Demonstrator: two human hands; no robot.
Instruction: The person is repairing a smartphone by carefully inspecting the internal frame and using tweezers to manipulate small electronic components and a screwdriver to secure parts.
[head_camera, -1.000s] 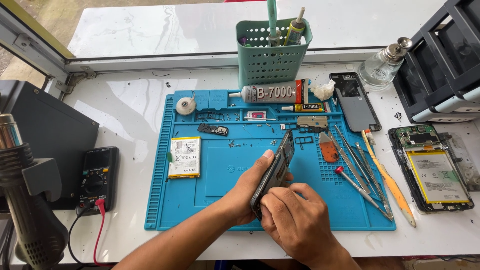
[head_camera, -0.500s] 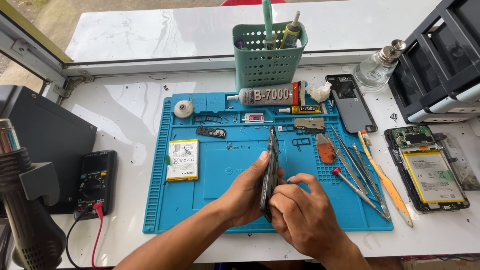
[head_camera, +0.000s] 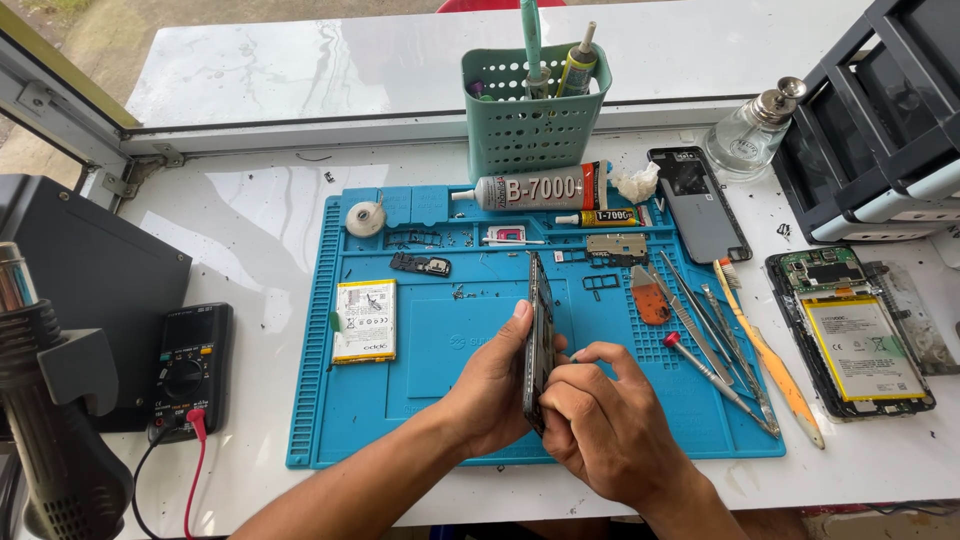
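the left hand (head_camera: 490, 385) was clamped around a dark phone body (head_camera: 538, 335), holding it on edge, nearly upright, above the middle of the blue repair mat (head_camera: 440, 345), with the thumb against the near face and the fingers hidden behind it. the right hand (head_camera: 605, 425) was closed in a pinch on a thin tool whose tip met the right edge of the phone body; the tool itself was too small to identify. judged from this grip, the step in hand was work along the side seam or frame edge of the phone body, and the next move would call for a steady left-hand hold and light, controlled pressure from the right, since the part stood on its narrow side. counted items on the mat: one loose white battery (head_camera: 365, 320) at the left, well apart from the hands; one large adhesive tube (head_camera: 535, 188) and one small adhesive tube (head_camera: 600, 217) along the top edge; one orange pry pick (head_camera: 650, 305); one red-tipped screwdriver (head_camera: 715, 380); and several tweezers (head_camera: 700, 310), the exact number not clear. off the mat were one green holder basket (head_camera: 535, 125), one grey back cover (head_camera: 698, 205), one glass bottle (head_camera: 750, 140), one second opened phone (head_camera: 850, 330) at the right, one multimeter (head_camera: 185, 365) and one hot-air gun (head_camera: 55, 430) at the left.
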